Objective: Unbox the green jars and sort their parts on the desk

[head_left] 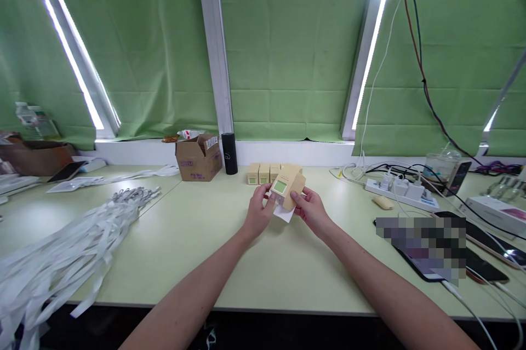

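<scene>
Between my two hands, above the middle of the table, I hold a small tan cardboard box (292, 179) with a green square on its side. My left hand (259, 208) grips its lower left end, while the fingers of my right hand (313, 208) close on its right side. A piece of white paper (284, 213) sticks out below the box; whether it comes from inside I cannot tell. Just behind stands a row of similar small boxes (258, 173), partly hidden by the held one.
White lanyards (82, 246) lie heaped at the left. An open brown carton (199, 158) and a black cylinder (229, 154) stand at the back. On the right are a power strip (402, 194), cables and several phones (489, 268). Green blinds (287, 49) hang behind the table (263, 279).
</scene>
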Motion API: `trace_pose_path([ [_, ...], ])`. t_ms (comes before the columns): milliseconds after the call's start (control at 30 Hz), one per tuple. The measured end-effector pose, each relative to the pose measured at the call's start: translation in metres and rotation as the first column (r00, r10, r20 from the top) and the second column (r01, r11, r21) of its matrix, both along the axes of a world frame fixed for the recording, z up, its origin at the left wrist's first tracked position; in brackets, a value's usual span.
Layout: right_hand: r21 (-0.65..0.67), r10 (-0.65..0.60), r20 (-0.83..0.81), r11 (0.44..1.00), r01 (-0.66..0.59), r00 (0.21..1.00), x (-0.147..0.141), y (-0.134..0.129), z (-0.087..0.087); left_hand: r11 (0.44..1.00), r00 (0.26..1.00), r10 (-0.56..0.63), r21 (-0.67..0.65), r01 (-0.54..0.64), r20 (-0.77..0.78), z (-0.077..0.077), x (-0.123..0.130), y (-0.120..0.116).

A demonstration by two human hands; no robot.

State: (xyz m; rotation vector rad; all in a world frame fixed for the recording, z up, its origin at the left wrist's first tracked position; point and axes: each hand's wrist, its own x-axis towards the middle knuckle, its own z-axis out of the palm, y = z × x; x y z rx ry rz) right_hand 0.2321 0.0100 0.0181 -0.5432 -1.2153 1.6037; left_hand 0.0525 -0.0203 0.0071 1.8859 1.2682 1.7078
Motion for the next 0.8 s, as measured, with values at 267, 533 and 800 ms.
trace_pose_path([
  [267, -0.007, -0.181, 0.054, 0.983, 0.181, 0.982, 0.002, 0.008, -0.005, 0.981, 0.977, -0.123, -0.130, 0.147, 0.176, 0.003, -0.001, 0.001],
  [533, 0.075, -0.104, 0.105, 0.993, 0.096, 0.989, -0.006, 0.000, -0.004, 0.992, 0.994, -0.038, -0.119, 0.049, 0.099, 0.003, -0.002, 0.005],
  [800, 0.293, -0.403, 0.188, 0.893, 0.340, 0.896, -0.001, 0.009, -0.016, 0.843, 0.895, 0.416, 0.437, -0.315, -0.158, 0.018, -0.022, -0.007],
])
